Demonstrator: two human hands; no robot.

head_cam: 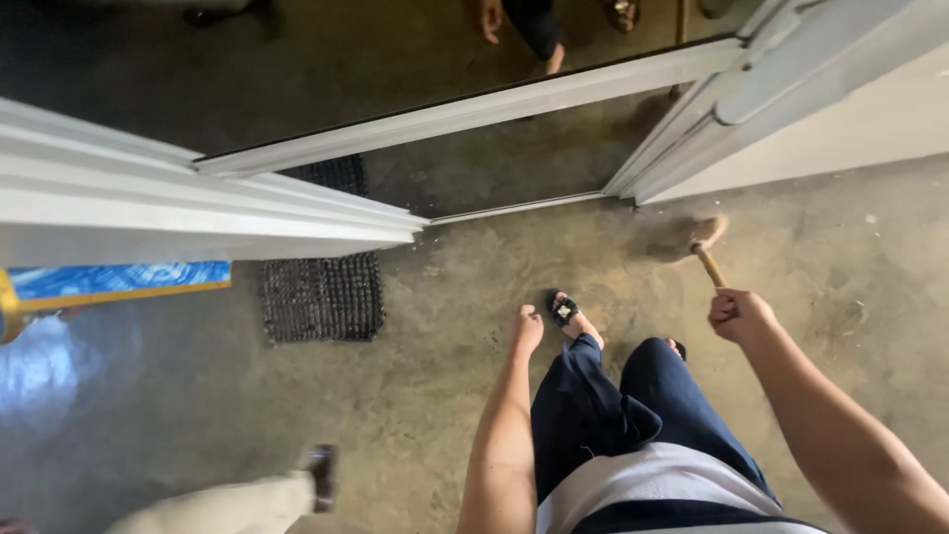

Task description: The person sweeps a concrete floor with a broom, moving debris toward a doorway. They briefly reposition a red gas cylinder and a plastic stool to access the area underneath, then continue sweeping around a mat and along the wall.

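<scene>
The right hand (737,316) is closing in a full fist around the wooden handle of a broom (704,249), gripping it near its upper end; the broom is slanting away from the hand toward the far left, and its pale bristle head, blurred in the picture, is sitting on the concrete floor (445,396) just in front of the white door frame (692,138) on the right. The left hand (527,329) is hanging free at the person's side with the fingers loosely curled and holding nothing; it is hovering just left of the sandalled foot (565,311), which is stepping forward on the floor. The dark blue trousers (633,405) are filling the near middle of the view, between the two forearms. Farther left, a dark ridged doormat (322,295) is lying flat on the floor, partly tucked under the open white door (198,203); near the left edge, another person's light trouser leg and shoe (318,477) are showing at the near side; beyond the threshold, at the far top, parts of another person's legs (539,30) are standing on darker ground.
</scene>
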